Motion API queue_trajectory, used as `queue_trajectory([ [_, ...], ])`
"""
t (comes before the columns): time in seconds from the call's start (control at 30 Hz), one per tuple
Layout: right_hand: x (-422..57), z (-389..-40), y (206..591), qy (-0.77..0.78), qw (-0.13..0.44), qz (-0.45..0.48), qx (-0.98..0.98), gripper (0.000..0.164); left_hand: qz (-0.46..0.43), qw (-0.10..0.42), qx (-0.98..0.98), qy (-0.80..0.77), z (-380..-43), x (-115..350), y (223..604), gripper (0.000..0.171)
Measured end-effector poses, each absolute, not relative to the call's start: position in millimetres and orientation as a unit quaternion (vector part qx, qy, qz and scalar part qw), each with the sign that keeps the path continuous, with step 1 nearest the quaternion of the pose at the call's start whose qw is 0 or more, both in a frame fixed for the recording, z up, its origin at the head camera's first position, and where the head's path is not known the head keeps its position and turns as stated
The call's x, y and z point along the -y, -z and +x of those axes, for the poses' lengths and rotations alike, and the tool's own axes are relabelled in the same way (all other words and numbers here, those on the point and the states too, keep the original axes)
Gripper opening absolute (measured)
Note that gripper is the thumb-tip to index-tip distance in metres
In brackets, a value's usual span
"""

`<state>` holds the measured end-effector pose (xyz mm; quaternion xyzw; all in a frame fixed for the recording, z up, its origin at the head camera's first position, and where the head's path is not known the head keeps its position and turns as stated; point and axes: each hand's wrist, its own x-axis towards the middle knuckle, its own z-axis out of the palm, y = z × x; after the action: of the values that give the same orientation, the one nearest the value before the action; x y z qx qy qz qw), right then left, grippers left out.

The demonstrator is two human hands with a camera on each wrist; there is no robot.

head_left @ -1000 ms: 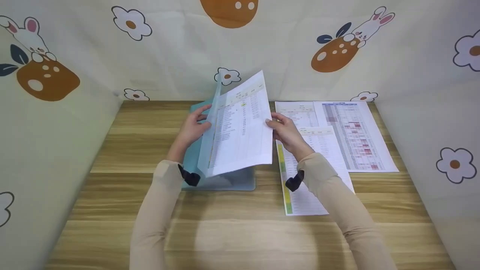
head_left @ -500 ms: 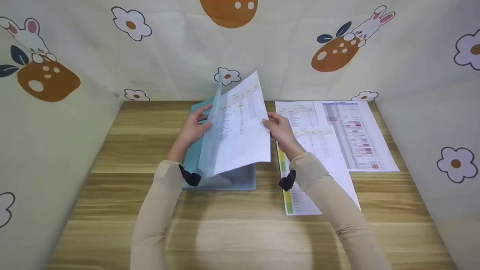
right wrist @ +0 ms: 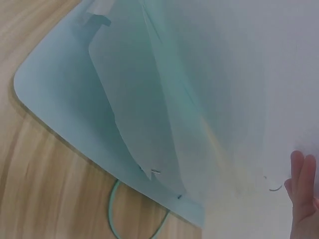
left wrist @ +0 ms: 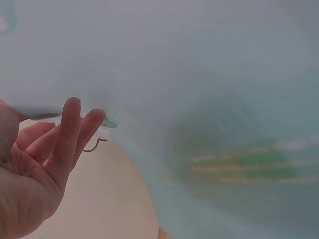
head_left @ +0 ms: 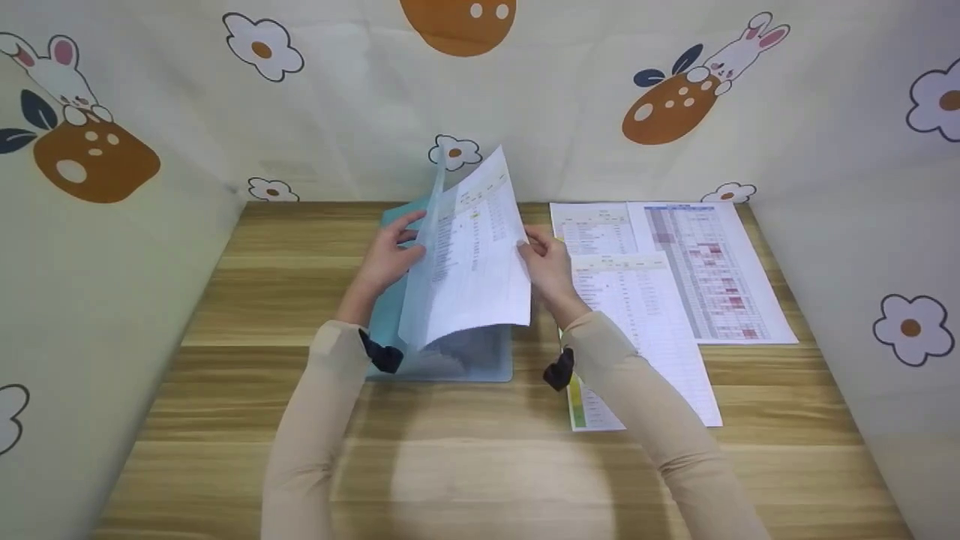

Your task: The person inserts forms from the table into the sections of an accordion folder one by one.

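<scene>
My left hand (head_left: 394, 251) grips the raised left part of a translucent blue-green folder (head_left: 390, 319), whose lower cover lies on the table. In the left wrist view that hand (left wrist: 50, 159) is at the folder's pale plastic cover (left wrist: 209, 74), two fingers sticking up. A printed paper sheet (head_left: 480, 262) stands tilted against the raised cover, partly behind it on the left. My right hand (head_left: 547, 262) pinches the sheet's right edge, thumb in front. The right wrist view has the sheet's back (right wrist: 289, 89), fingertips of the right hand (right wrist: 303, 194) and the folder (right wrist: 55, 94) below.
Right of the folder, several printed sheets lie on the wood table (head_left: 480, 465): one with red-marked cells (head_left: 709, 277), one behind (head_left: 596, 225), and a nearer one (head_left: 637, 337) partly under my right forearm. A green elastic loop (right wrist: 112, 209) sticks out from the folder. Patterned cloth (head_left: 360, 90) encloses the table.
The right hand has moved left, carrying the sheet's right edge nearer the folder cover, and the sheet bows more. The left hand and the folder are nearly still.
</scene>
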<state>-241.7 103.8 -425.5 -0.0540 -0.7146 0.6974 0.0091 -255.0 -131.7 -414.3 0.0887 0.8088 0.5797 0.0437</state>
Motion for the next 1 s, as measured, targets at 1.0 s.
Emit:
queue_trajectory([
  [1.0,-108.6,-232.3,424.9,-0.649,-0.070,-0.025,0.757,0.035,0.086,0.050,-0.814,-0.572,-253.9,125.3,414.1,0.051],
])
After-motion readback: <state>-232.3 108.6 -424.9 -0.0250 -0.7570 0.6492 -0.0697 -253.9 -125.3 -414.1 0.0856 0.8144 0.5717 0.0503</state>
